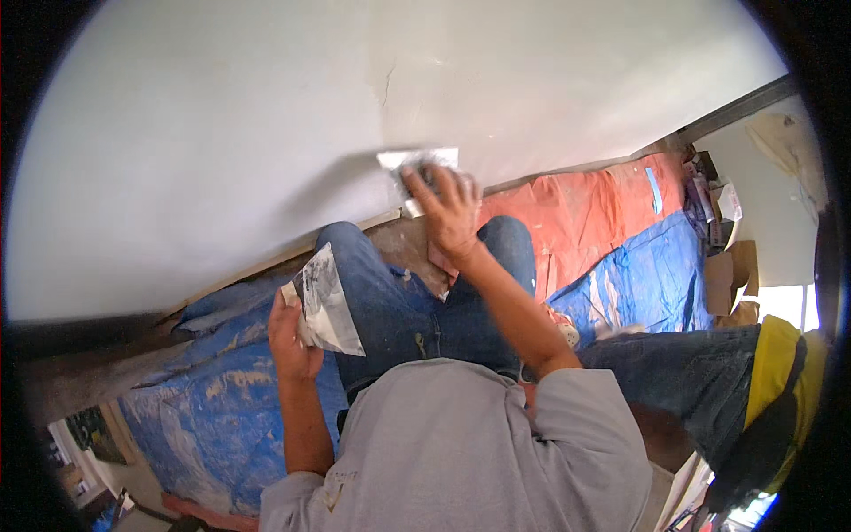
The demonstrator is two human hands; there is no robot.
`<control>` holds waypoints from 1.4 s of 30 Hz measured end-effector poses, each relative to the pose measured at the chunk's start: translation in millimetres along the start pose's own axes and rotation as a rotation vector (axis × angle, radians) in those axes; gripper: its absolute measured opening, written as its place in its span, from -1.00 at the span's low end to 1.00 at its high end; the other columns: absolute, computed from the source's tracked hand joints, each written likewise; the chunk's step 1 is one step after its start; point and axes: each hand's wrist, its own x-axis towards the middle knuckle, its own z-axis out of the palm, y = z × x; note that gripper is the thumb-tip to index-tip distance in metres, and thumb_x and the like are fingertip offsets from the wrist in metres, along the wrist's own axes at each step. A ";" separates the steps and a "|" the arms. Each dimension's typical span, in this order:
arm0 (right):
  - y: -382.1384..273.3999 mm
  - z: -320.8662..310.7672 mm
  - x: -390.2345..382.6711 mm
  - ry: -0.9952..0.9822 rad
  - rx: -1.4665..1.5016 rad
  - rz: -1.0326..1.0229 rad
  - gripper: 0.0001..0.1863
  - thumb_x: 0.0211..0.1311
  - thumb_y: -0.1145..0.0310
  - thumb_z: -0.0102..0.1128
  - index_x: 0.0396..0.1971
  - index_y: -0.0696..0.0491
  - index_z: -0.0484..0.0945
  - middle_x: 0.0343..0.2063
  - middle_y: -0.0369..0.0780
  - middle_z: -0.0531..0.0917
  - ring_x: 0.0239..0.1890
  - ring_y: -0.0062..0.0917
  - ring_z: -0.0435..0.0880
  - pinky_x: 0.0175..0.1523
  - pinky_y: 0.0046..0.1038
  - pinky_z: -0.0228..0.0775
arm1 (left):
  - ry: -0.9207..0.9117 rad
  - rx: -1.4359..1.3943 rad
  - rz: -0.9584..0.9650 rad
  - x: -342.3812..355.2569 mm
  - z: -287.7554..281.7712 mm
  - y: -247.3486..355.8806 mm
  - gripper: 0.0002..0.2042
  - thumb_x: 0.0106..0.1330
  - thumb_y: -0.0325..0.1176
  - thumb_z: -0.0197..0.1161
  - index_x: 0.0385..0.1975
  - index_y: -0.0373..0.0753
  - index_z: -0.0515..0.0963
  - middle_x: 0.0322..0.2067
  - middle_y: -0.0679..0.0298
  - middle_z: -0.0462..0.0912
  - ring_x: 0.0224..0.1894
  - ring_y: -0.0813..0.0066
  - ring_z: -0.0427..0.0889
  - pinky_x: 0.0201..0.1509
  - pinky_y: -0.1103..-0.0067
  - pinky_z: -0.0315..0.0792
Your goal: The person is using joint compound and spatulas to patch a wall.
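My right hand (452, 217) is closed round a putty knife (441, 157), its pale wide blade up close to the white wall (257, 106). Whether the edge touches the wall, I cannot tell. My left hand (292, 341) grips the handle of a second wide putty knife (332, 306) beside my left knee. Grey and white filler smears that blade. A thin dark crack (387, 84) runs up the wall above my right hand, with a slightly different-toned patch round it.
A blue tarp (230, 417) covers the floor at left, and an orange sheet (589, 208) overlaps another blue tarp (634, 275) at right. A person in dark trousers (683, 377) and a yellow top is close on my right. Cardboard boxes (731, 275) stand beyond.
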 end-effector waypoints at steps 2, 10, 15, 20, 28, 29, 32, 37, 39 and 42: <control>4.7 -38.7 39.3 0.162 0.002 -0.030 -0.41 0.15 0.25 0.22 0.25 -0.44 0.55 0.08 -0.35 0.57 0.06 -0.38 0.49 0.19 -0.17 0.24 | 0.051 -0.008 -0.049 0.4 -2.3 -1.3 -0.66 0.49 -0.41 0.00 0.20 -0.39 0.36 0.04 0.10 0.62 0.05 0.32 0.66 0.18 0.40 0.54; -3.8 -92.8 173.3 0.388 -0.245 -0.198 -0.27 0.02 0.53 0.24 0.22 -0.48 0.57 0.19 -0.31 0.47 0.15 -0.33 0.41 0.20 -0.18 0.19 | -0.067 0.036 -0.053 5.1 -0.9 5.7 -0.57 0.53 -0.28 0.03 0.29 -0.39 0.30 0.15 0.07 0.56 0.18 0.26 0.59 0.27 0.31 0.48; -3.1 -42.2 105.9 0.166 -0.274 -0.225 -0.35 0.13 0.22 0.26 0.28 -0.56 0.47 0.18 -0.35 0.46 0.14 -0.39 0.44 0.22 -0.08 0.28 | 0.001 0.008 -0.022 0.5 -5.7 1.2 -0.59 0.50 -0.31 0.03 0.26 -0.38 0.35 0.12 0.09 0.58 0.16 0.28 0.60 0.28 0.33 0.46; 19.4 26.2 10.3 -0.090 -0.201 -0.243 -0.32 0.21 0.25 0.19 0.37 -0.48 0.36 0.24 -0.28 0.41 0.18 -0.33 0.44 0.27 -0.06 0.29 | -0.011 0.038 -0.026 0.2 -5.1 0.9 -0.60 0.50 -0.30 0.03 0.25 -0.37 0.36 0.11 0.13 0.59 0.13 0.30 0.62 0.25 0.36 0.47; -17.5 -19.3 -37.6 -0.256 0.126 -0.001 -0.52 0.30 0.43 0.12 0.23 -0.14 0.54 0.14 -0.15 0.50 0.16 -0.22 0.47 0.25 -0.17 0.30 | 0.103 -0.027 -0.036 11.8 5.4 -17.3 -0.71 0.51 -0.40 -0.03 0.14 -0.33 0.42 -0.01 0.20 0.63 0.03 0.41 0.64 0.17 0.44 0.49; -25.1 -31.8 -39.2 -0.169 0.439 0.152 -0.48 0.27 0.41 0.14 0.26 -0.10 0.49 0.15 -0.11 0.50 0.16 -0.16 0.48 0.28 -0.14 0.28 | 0.121 -0.027 -0.005 16.2 12.3 -27.4 -0.73 0.51 -0.40 -0.03 0.11 -0.31 0.43 -0.04 0.22 0.64 -0.01 0.42 0.65 0.12 0.45 0.51; -42.1 -64.5 -43.7 -0.049 0.975 0.358 -0.49 0.28 0.49 0.11 0.26 0.00 0.46 0.11 0.01 0.50 0.16 -0.06 0.48 0.33 -0.15 0.25 | 0.122 -0.043 0.015 30.4 28.9 -61.3 -0.69 0.51 -0.37 -0.06 0.16 -0.30 0.41 0.04 0.20 0.61 0.07 0.33 0.62 0.17 0.38 0.49; -64.0 -108.7 -37.1 0.041 1.171 0.026 -0.49 0.22 0.64 0.16 0.19 -0.02 0.53 0.12 0.03 0.49 0.17 -0.05 0.48 0.26 -0.11 0.33 | 0.084 -0.104 0.034 34.3 80.8 -67.8 -0.75 0.51 -0.38 -0.05 0.07 -0.27 0.46 -0.03 0.19 0.63 -0.02 0.35 0.66 0.05 0.40 0.57; -51.3 -103.8 -42.3 -0.039 0.916 -0.054 -0.42 0.05 0.60 0.33 0.15 -0.08 0.59 0.12 -0.01 0.51 0.13 -0.08 0.50 0.20 -0.14 0.37 | 0.079 -0.179 0.055 31.2 88.6 -61.4 -0.75 0.51 -0.36 -0.05 0.07 -0.25 0.47 -0.05 0.21 0.64 -0.07 0.40 0.68 -0.04 0.43 0.59; -16.0 -101.9 -47.1 -0.202 0.585 -0.099 -0.31 -0.12 0.56 0.42 0.15 -0.21 0.61 0.10 -0.11 0.55 0.09 -0.11 0.52 0.19 -0.14 0.43 | 0.013 -0.120 0.002 23.7 74.7 -35.7 -0.77 0.53 -0.37 -0.05 0.03 -0.31 0.45 -0.08 0.21 0.64 -0.12 0.41 0.68 0.03 0.43 0.57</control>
